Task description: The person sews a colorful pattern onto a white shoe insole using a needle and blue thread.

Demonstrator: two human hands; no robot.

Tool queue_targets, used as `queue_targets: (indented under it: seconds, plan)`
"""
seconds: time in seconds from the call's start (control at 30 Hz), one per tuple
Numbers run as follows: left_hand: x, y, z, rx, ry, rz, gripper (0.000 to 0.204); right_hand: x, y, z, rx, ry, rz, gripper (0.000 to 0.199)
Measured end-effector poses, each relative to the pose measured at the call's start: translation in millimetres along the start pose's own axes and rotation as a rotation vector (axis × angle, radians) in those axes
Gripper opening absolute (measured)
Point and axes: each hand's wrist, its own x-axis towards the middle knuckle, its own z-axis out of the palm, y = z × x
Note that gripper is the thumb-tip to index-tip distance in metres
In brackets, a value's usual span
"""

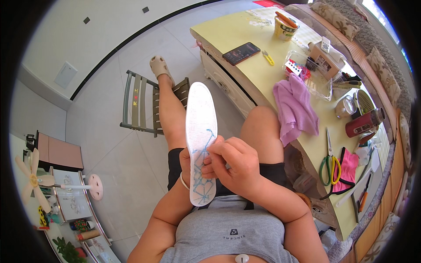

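A white shoe insole (201, 109) stands upright before my lap, its toe end away from me. Blue stitching in crossed lines covers its lower half, and one blue line runs up toward the middle. Mostly hidden behind the insole, my left hand (186, 166) grips it by the left edge. My right hand (236, 163) is in front of its right edge, thumb and forefinger pinched together close to the blue stitches, the other fingers curled. Whatever sits in that pinch is too small or hidden to make out.
On the right, a yellow-topped table (263, 72) bears a phone (241, 53), a purple cloth (295, 105), scissors (330, 166), a dark red flask (364, 122) and a plastic box. My leg rests on a folding chair (140, 103). A fan (34, 179) stands at left.
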Motion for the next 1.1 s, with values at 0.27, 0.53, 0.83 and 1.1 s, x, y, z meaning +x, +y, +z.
queue_targets:
  seconds: [0.27,0.53,0.83,1.1]
  plan:
    - [-1,1,-6,0.004,0.016,-0.012,0.031,-2,1,1,-0.007,0.001,0.005,0.017]
    - [-3,1,-2,0.15,0.087,0.052,0.022,-2,4,-3,0.037,0.004,0.07,0.016]
    - [-4,7,-8,0.439,0.187,0.166,0.025,-18,15,-3,0.498,-0.01,0.526,0.004]
    - [-4,-2,7,0.561,0.316,0.328,0.034,-30,35,-16,0.835,-0.022,0.782,0.008]
